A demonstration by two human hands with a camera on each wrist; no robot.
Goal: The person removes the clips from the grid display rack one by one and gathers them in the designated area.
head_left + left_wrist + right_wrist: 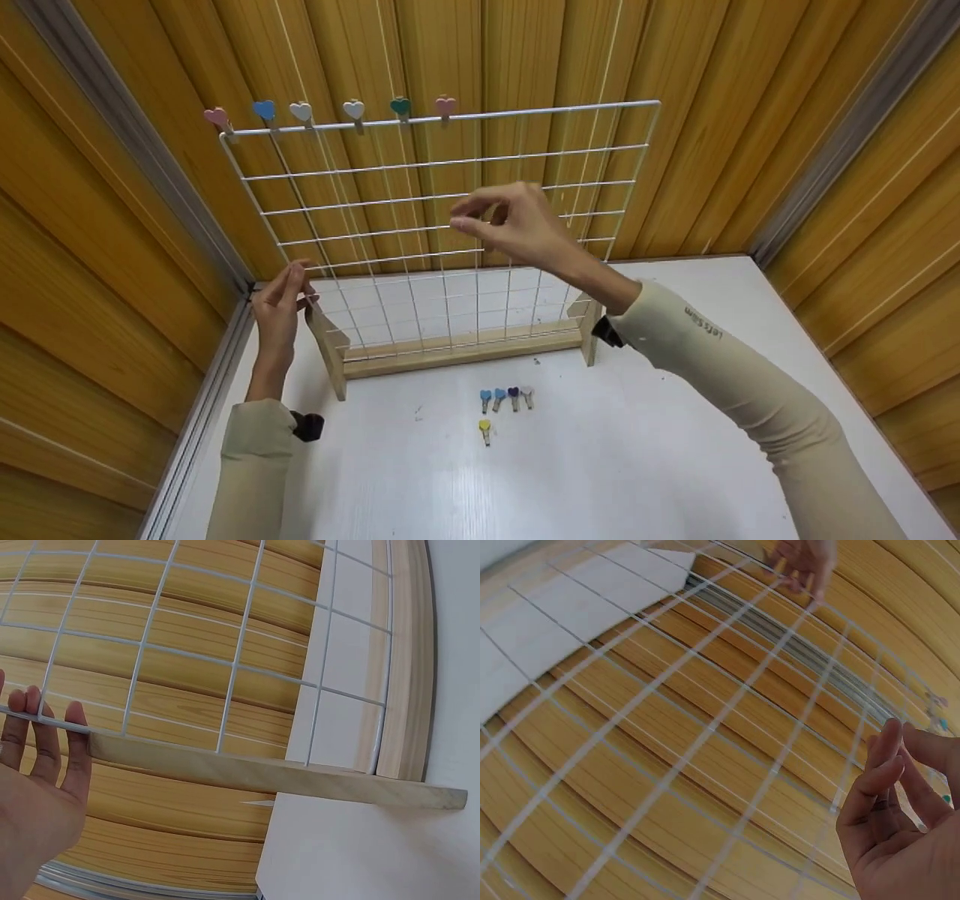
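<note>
A white wire grid (517, 158) stands upright in a wooden stand (465, 360). My left hand (279, 304) grips the grid's left side wire just above the stand's wooden leg; in the left wrist view its fingers (46, 754) reach round that wire. In front of the grid's middle, my right hand (517, 221) hangs in the air, fingers loosely bent, with nothing visible between thumb and fingertips. Along the left part of the top wire sit several heart clips: pink (217, 116), blue (264, 109), whitish (301, 112), white (353, 109), green (400, 106) and another pink clip (445, 106).
On the white tabletop (420, 480) before the stand lie more heart clips: blue ones (485, 398), a dark purple one (514, 397), a pale one (527, 395), and a yellow one (484, 430) closer to me. Wood-look panels (825, 172) surround the table.
</note>
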